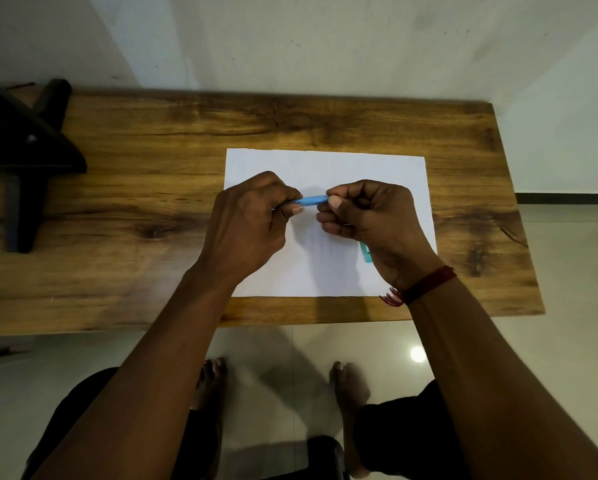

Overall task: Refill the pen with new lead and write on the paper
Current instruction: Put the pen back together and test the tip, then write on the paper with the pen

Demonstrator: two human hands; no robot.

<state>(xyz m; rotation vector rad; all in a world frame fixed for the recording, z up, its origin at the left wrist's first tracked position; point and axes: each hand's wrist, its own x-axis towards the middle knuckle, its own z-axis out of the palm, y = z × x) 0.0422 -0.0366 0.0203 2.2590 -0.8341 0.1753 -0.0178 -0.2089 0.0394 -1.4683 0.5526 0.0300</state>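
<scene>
A blue pen [312, 200] lies level between my two hands, just above a white sheet of paper [325, 164] on the wooden table [152, 168]. My left hand [252, 220] is closed around the pen's left end. My right hand [370, 216] pinches its right end between thumb and fingers. Only the pen's short middle part shows; both ends are hidden in my fingers. A small teal object [366, 252] peeks out from under my right palm, lying on the paper; what it is I cannot tell.
A black stand with angled legs [27, 161] occupies the table's left end. The table's front edge [308, 322] runs near my knees and bare feet. A wall rises right behind the table. Pale tiled floor shows on the right.
</scene>
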